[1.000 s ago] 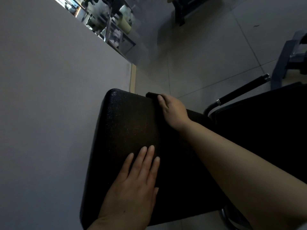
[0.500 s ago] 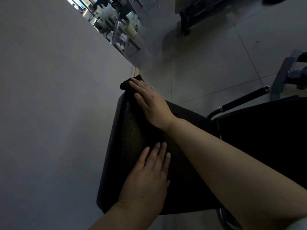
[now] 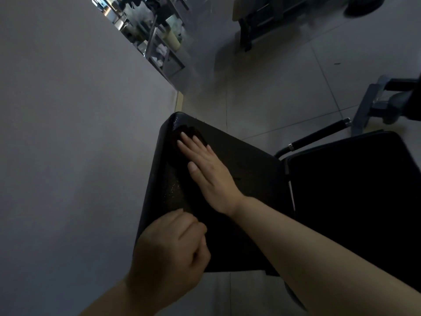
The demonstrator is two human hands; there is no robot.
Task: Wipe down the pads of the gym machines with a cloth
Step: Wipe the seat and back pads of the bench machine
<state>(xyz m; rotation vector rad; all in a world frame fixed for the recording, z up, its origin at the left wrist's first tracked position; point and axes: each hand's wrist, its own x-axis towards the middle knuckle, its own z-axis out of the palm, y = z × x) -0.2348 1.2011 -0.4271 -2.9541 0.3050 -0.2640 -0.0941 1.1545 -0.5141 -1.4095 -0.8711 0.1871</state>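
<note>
A black padded cushion (image 3: 239, 174) of a gym machine lies below me, its left side close to a wall. My right hand (image 3: 207, 176) lies flat on it with straight fingers. The fingertips press a dark cloth (image 3: 193, 132) near the pad's far left corner. Most of the cloth is hidden under the fingers and is hard to tell from the dark pad. My left hand (image 3: 168, 249) rests on the pad's near left part with its fingers curled in. I see nothing held in it.
A grey wall (image 3: 68, 133) runs along the left. A second black pad (image 3: 353, 190) sits to the right, with a black grip bar (image 3: 319, 135) behind it. A grey machine base (image 3: 376, 103) stands on the tiled floor at right. Metal shelves (image 3: 159, 42) are far off.
My left hand has gone from flat on the pad to curled. My right hand has drawn the cloth back from the pad's far edge onto the top surface.
</note>
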